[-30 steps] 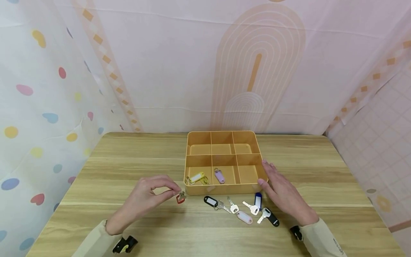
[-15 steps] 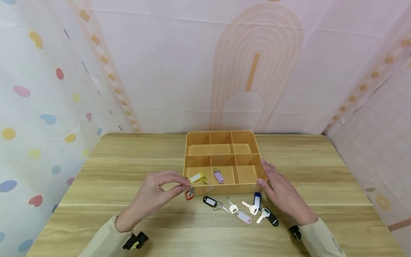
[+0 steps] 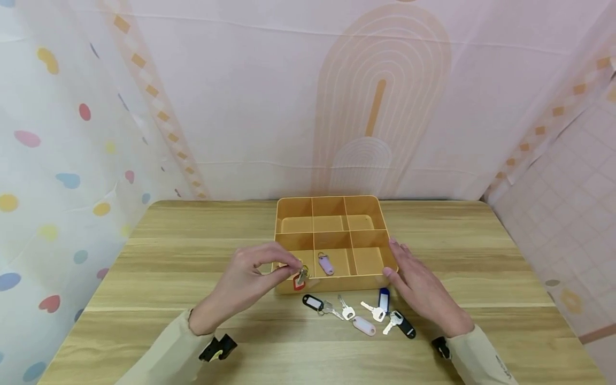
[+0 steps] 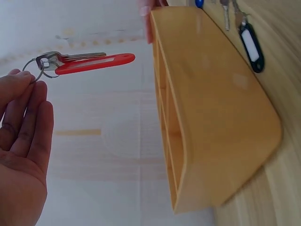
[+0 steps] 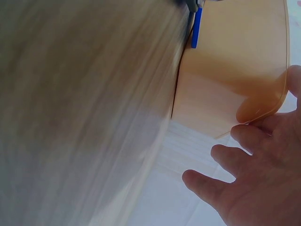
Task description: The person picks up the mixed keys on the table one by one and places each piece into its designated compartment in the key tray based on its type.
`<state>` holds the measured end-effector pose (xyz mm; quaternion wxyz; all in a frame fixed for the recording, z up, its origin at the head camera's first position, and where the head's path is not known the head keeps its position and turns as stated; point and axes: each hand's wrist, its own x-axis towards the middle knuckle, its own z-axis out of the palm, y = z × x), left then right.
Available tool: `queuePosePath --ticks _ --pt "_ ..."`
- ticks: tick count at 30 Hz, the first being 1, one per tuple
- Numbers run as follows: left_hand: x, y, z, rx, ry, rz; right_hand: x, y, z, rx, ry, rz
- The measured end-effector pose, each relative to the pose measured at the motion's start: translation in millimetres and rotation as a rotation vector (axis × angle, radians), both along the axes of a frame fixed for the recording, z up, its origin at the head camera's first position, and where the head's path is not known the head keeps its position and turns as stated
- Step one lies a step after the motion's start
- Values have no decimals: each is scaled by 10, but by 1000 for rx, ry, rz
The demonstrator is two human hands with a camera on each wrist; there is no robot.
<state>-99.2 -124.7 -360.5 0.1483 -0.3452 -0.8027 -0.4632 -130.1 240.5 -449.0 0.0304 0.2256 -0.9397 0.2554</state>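
Thumb and forefinger of my left hand [image 3: 252,278] pinch the metal ring of a red key tag [image 4: 96,64]. A key [image 4: 52,61] hangs on the same ring, and both are just above the front left edge of the orange divided box [image 3: 346,283]. My right hand [image 3: 425,286] rests against the box's right side with its fingers extended and spread, as the right wrist view also shows. A purple key tag [image 3: 325,264] lies in the front middle compartment. The left hand largely hides the contents of the front left compartment.
On the wooden table [image 3: 202,230] before the box lie a black key tag [image 3: 313,302], a pink one [image 3: 363,325], a blue one [image 3: 383,299] and another black one [image 3: 406,325], with keys. A patterned curtain [image 3: 250,107] hangs behind the table.
My left hand has carried the red key tag rightward and slightly up, from beside the box to over its front left edge. My right hand stays against the box.
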Motion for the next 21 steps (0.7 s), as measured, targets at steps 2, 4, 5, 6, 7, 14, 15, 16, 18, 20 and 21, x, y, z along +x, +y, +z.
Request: queuePosePath --ticks 2,4,5,6,7,14,15,16,18,20,21 --pt "-25 40 18 20 30 -28 -2 -1 -3 -1 -1 1" --pt "-48 81 37 35 48 -53 -2 0 -4 0 0 -1" --pt "-59 102 47 44 50 -68 -2 0 -4 -1 1 -1" --pt "-69 124 59 49 49 -79 -2 1 -5 0 2 -1" --pt "-78 143 72 49 43 -83 -2 -1 -6 0 2 -2" --pt "-151 311 122 59 19 -78 3 -2 -3 1 3 -3" --pt "-166 340 118 67 22 -81 4 -1 -1 1 4 -3" --pt "-182 368 109 75 27 -82 6 -1 1 1 3 -2" --pt "-222 424 81 89 45 -89 7 -3 4 -1 3 -1" --pt "-254 475 64 91 41 -85 7 -8 3 -1 1 0" --pt "-269 501 55 92 37 -80 7 -12 4 -1 -2 0"
